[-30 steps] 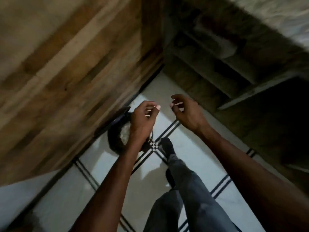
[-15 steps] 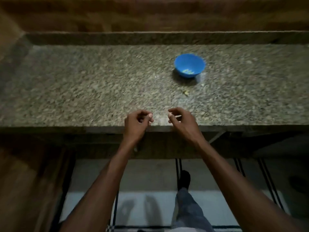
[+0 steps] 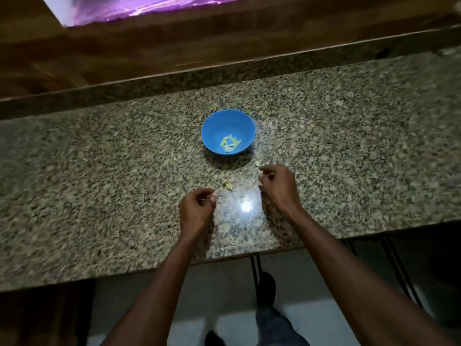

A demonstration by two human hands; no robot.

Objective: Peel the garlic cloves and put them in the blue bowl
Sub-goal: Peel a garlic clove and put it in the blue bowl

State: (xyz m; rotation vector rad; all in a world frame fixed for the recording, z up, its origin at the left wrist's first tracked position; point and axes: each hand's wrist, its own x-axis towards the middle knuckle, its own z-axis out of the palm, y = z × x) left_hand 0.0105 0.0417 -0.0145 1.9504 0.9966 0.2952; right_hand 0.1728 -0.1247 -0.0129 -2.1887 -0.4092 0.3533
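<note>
1. We see the blue bowl [image 3: 228, 132] on the granite counter [image 3: 99, 171], peeled cloves [image 3: 230, 144] inside.
2. Unpeeled garlic [image 3: 227, 184] lies between both hands.
3. Left hand [image 3: 197, 212] and right hand [image 3: 279, 187] are curled; whether they hold anything, we cannot tell.

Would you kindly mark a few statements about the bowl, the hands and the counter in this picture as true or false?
1. The blue bowl stands upright on the granite counter. True.
2. The bowl is empty. False: a few pale garlic pieces lie at its bottom.
3. Both hands are over the counter, nearer the person than the bowl. True: the left hand and the right hand are both on the near side of it.
4. The left hand is inside the bowl. False: it is well short of the bowl, with curled fingers.
5. A small scrap lies on the counter between the hands and the bowl. True.
</note>
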